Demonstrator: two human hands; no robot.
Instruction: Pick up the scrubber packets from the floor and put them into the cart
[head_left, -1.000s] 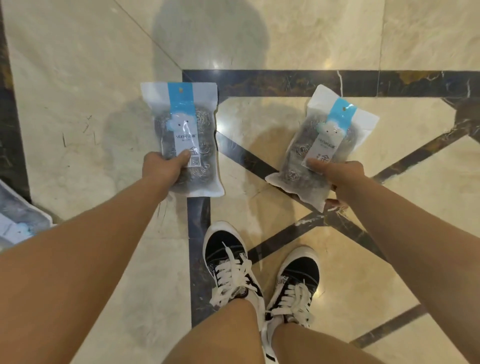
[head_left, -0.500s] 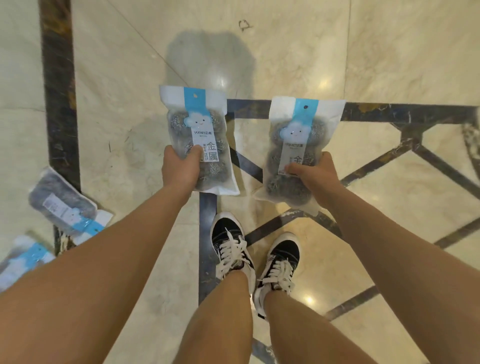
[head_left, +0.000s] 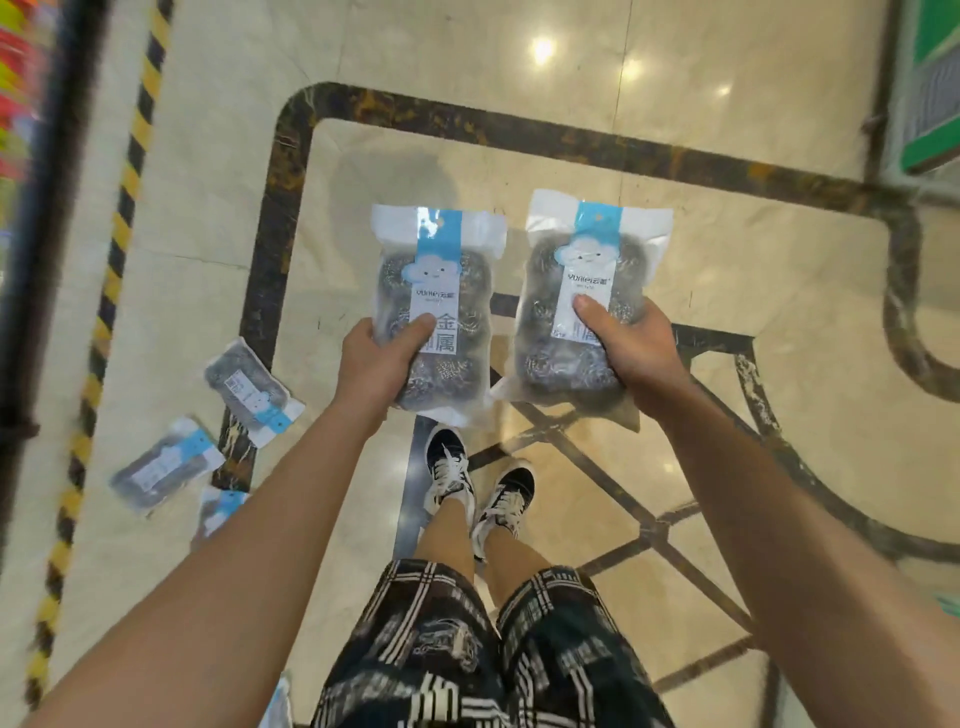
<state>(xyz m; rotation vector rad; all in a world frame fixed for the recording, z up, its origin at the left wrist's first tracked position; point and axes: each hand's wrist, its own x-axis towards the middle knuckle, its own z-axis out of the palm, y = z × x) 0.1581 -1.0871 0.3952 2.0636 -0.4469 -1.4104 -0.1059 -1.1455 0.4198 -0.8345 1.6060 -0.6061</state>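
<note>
Two scrubber packets (head_left: 436, 312) (head_left: 587, 306) – label "金属" – left grip (head_left: 379, 364), right grip (head_left: 631, 353) each clamping one.

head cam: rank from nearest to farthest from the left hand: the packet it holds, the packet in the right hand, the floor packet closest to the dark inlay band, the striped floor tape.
1. Packet in the left hand: in the left hand's grip.
2. Packet in the right hand: just right, alongside.
3. Floor packet by the dark band: lower left, on the floor.
4. Striped tape: far left.

Both hands (head_left: 382, 364) (head_left: 636, 353) grip 2 scrubber packets (head_left: 436, 306) (head_left: 584, 306); 3 more (head_left: 254, 392) on floor (head_left: 675, 130)
</note>
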